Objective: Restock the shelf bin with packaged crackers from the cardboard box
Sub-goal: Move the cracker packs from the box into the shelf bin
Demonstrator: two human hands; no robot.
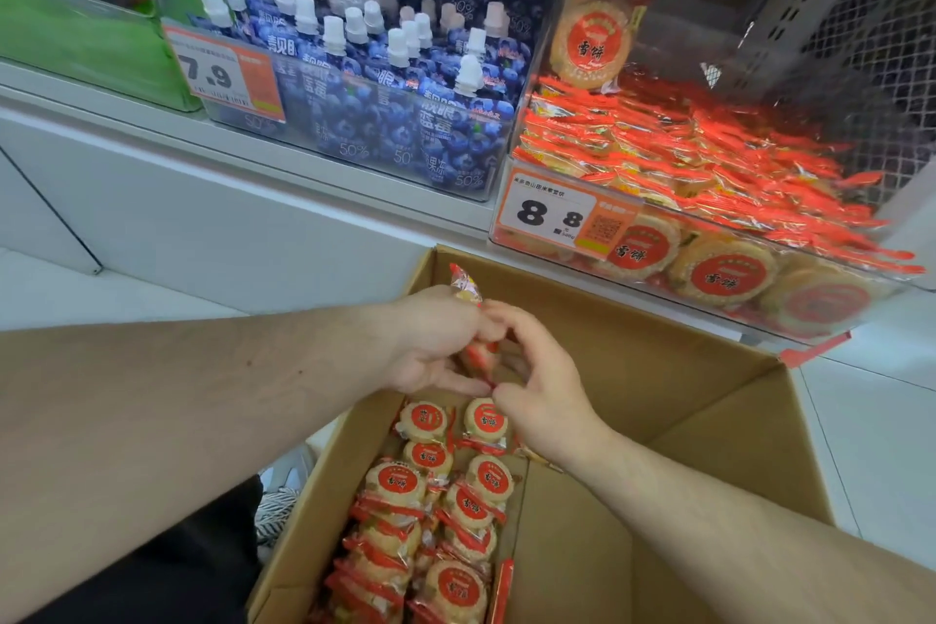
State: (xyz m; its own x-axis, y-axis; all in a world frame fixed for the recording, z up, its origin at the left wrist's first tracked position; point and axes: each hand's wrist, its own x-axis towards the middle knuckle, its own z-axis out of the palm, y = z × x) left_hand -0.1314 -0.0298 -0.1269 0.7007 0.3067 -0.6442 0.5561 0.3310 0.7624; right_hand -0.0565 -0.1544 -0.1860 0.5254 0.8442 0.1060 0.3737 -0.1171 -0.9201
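An open cardboard box [658, 370] stands below the shelf, its left side lined with round cracker packs [456, 497] in red-and-clear wrappers. Over the box's far end my left hand [435, 345] grips a few cracker packs [466, 286]; one wrapper end sticks up above its fingers. My right hand [537, 380] meets it from the right, with its fingers curled onto the same packs. The clear shelf bin [532, 177] at upper right holds many of the same crackers behind an 8.8 price tag [552, 215].
A second clear bin [354, 106] of blue blueberry jelly pouches with white caps sits to the left of the cracker bin, marked 7.9. A green bin [76, 30] is at far left. The right half of the box shows bare cardboard.
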